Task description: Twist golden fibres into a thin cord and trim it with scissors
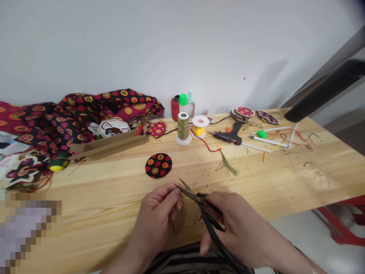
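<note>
My right hand point(232, 224) grips black scissors point(196, 198), whose open blades point left toward my left hand point(158, 219). My left hand pinches a thin bundle of olive-brown thread point(179, 219) that hangs below its fingertips, just under the blades. Both hands hover over the front edge of the wooden table point(114, 198). A round patch of black fabric with red and yellow dots point(158, 165) lies on the table just beyond my left hand.
Farther back stand an olive thread spool point(183, 126), a yellow spool point(200, 126), glue bottles point(186, 102) and a black glue gun point(229, 137). Patterned fabric point(71, 114) and a cardboard box point(108, 146) fill the left. Thread scraps, a green tassel point(228, 167) and white sticks lie right.
</note>
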Available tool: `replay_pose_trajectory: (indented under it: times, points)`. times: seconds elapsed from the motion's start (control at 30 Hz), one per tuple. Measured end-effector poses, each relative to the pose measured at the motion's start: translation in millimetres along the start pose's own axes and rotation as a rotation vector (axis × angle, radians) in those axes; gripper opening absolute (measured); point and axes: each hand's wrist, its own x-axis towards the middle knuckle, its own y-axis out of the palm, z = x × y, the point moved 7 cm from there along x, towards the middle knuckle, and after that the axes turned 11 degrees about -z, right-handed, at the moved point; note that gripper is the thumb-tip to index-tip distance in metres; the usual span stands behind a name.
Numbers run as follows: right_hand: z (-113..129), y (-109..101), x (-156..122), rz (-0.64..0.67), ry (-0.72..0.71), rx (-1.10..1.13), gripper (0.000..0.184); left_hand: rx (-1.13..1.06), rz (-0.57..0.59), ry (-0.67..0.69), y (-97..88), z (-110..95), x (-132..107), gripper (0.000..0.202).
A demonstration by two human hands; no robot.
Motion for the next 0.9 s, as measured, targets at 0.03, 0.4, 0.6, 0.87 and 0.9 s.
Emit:
replay_pose_trajectory:
  times: [0.03,0.4,0.6,0.87,0.9]
  points:
    - [-1,1,1,-0.013,-0.007,-0.035,0.026,0.007,0.011,0.002,0.7,1,0,0.016]
    - [-2,1,3,-0.026,-0.033,0.038,0.013,-0.001,0.009,-0.013,1.0,1,-1,0.014]
    - [-6,3,2,-0.025,-0.016,0.071,0.015,-0.037,0.003,-0.051,4.4,1,-1,0.017]
    - [4,-7,-16,0.210,-0.158,-0.037,0.012,-0.155,-0.127,0.023,-12.2,-11,11,0.015]
    - [1,-12,-19,0.214,-0.157,-0.051,0.013,-0.165,-0.127,0.022,-13.0,-11,12,0.015]
